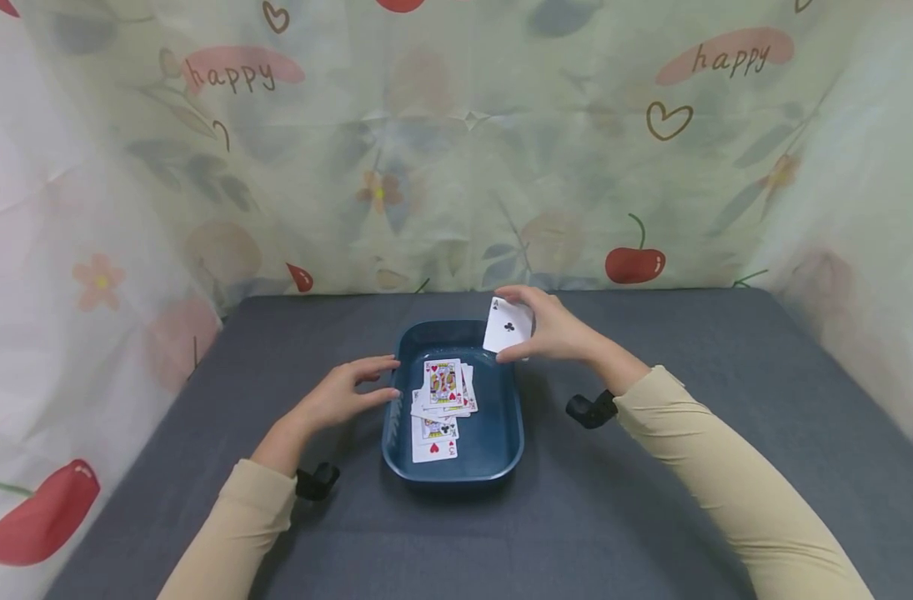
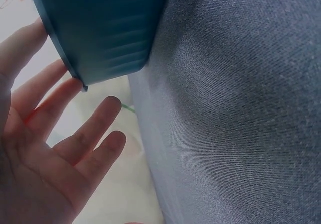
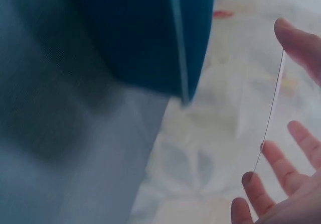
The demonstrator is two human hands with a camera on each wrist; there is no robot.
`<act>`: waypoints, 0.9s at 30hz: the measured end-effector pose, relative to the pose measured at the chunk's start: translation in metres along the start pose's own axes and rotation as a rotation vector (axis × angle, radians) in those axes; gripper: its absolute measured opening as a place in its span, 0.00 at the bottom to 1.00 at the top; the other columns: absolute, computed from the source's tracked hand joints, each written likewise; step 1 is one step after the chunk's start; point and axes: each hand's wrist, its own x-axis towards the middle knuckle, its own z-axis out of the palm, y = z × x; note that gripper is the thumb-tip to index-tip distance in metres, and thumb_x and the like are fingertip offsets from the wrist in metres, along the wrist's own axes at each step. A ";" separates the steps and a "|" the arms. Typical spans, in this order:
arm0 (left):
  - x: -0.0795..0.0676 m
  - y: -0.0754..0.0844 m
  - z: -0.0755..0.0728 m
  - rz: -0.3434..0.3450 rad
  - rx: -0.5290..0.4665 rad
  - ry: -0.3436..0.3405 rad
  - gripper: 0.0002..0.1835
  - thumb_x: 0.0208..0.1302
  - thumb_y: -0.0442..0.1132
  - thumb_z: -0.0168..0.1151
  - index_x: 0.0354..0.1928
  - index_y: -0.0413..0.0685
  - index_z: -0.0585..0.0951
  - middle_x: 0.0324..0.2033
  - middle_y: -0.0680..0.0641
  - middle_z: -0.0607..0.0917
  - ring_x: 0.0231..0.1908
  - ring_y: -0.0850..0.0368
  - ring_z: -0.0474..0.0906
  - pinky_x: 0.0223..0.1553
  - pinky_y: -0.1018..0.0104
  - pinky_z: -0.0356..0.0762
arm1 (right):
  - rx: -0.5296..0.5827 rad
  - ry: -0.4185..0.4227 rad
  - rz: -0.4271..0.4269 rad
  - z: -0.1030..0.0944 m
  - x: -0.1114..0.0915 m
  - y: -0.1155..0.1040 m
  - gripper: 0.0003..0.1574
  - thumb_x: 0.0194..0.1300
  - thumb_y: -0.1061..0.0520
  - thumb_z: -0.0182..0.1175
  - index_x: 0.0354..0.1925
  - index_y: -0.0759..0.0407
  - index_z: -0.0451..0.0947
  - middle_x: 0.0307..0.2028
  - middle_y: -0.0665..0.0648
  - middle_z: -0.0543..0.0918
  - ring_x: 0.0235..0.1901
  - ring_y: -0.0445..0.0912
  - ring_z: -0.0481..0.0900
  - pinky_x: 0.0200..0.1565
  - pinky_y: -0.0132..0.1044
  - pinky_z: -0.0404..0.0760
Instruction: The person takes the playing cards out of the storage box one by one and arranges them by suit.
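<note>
My right hand pinches an ace of clubs by its edges, thumb on one side and fingertips on the other. The playing card appears edge-on in the right wrist view. It is held above the far right corner of a dark blue tray. Inside the tray lies an overlapping pile of face-up playing cards, a king of hearts on top. At the tray's left side, my left hand has its fingers spread. In the left wrist view, fingertips of this hand touch the tray's rim.
A dark grey cloth covers the table under the tray. Behind the table hangs a patterned curtain, with more of it along both sides. Each wrist wears a black camera mount, one left and one right.
</note>
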 end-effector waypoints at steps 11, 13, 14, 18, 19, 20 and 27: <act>-0.002 -0.002 0.001 0.001 -0.019 -0.006 0.31 0.60 0.48 0.62 0.65 0.51 0.68 0.68 0.42 0.65 0.63 0.39 0.68 0.61 0.42 0.67 | -0.057 -0.033 0.032 -0.012 -0.021 0.065 0.56 0.42 0.52 0.75 0.66 0.60 0.58 0.64 0.64 0.66 0.57 0.57 0.63 0.52 0.50 0.65; -0.002 -0.002 0.001 0.002 -0.022 -0.007 0.31 0.60 0.49 0.62 0.65 0.51 0.68 0.68 0.42 0.65 0.63 0.39 0.68 0.61 0.42 0.67 | -0.053 -0.048 0.022 -0.009 -0.022 0.077 0.57 0.42 0.52 0.76 0.66 0.62 0.58 0.64 0.65 0.66 0.58 0.57 0.65 0.53 0.50 0.65; -0.002 -0.002 0.001 0.004 -0.021 -0.008 0.32 0.60 0.49 0.62 0.65 0.51 0.68 0.68 0.42 0.64 0.63 0.39 0.68 0.61 0.43 0.67 | -0.048 -0.053 0.016 -0.008 -0.023 0.082 0.57 0.42 0.52 0.76 0.66 0.62 0.58 0.64 0.66 0.66 0.58 0.57 0.65 0.54 0.50 0.65; -0.002 -0.003 0.001 0.011 -0.022 -0.010 0.32 0.60 0.49 0.62 0.65 0.50 0.68 0.68 0.42 0.64 0.63 0.39 0.68 0.60 0.43 0.68 | -0.015 -0.077 0.002 -0.001 -0.025 0.099 0.58 0.42 0.52 0.76 0.65 0.65 0.57 0.64 0.67 0.66 0.62 0.59 0.65 0.58 0.54 0.65; -0.003 -0.003 0.001 0.012 -0.021 -0.010 0.32 0.61 0.49 0.62 0.66 0.50 0.68 0.68 0.42 0.64 0.63 0.39 0.68 0.60 0.43 0.68 | -0.011 -0.085 0.004 0.001 -0.025 0.103 0.58 0.42 0.52 0.76 0.66 0.65 0.57 0.65 0.67 0.66 0.63 0.59 0.64 0.59 0.55 0.64; -0.003 -0.003 0.001 0.012 -0.020 -0.010 0.32 0.61 0.49 0.62 0.66 0.50 0.68 0.68 0.42 0.64 0.63 0.39 0.68 0.60 0.43 0.68 | -0.005 -0.093 0.005 0.002 -0.026 0.106 0.58 0.42 0.52 0.76 0.65 0.65 0.57 0.65 0.67 0.66 0.64 0.60 0.64 0.60 0.56 0.63; -0.003 -0.002 0.001 0.001 -0.016 -0.007 0.32 0.61 0.49 0.62 0.66 0.51 0.68 0.68 0.42 0.64 0.63 0.39 0.67 0.60 0.43 0.68 | 0.011 -0.153 0.017 0.011 -0.025 0.115 0.57 0.43 0.53 0.75 0.65 0.67 0.57 0.65 0.68 0.66 0.65 0.60 0.62 0.64 0.58 0.59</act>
